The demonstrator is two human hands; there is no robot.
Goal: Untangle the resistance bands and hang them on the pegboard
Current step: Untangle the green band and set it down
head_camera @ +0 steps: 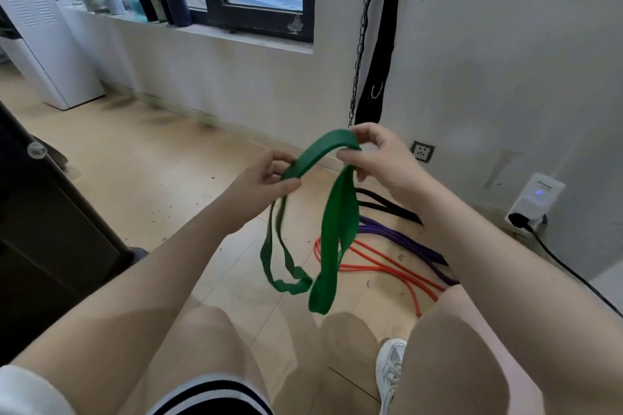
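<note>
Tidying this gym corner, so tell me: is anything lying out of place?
Yes: the orange band, purple band and black band lie overlapping on the floor by the wall.

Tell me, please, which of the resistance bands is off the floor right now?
The green band: the left hand and right hand hold its top, so it dangles. The red band, purple band and black band lie on the floor.

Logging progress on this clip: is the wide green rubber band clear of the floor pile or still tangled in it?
Clear. The wide green rubber band hangs doubled from left hand and right hand.
</note>
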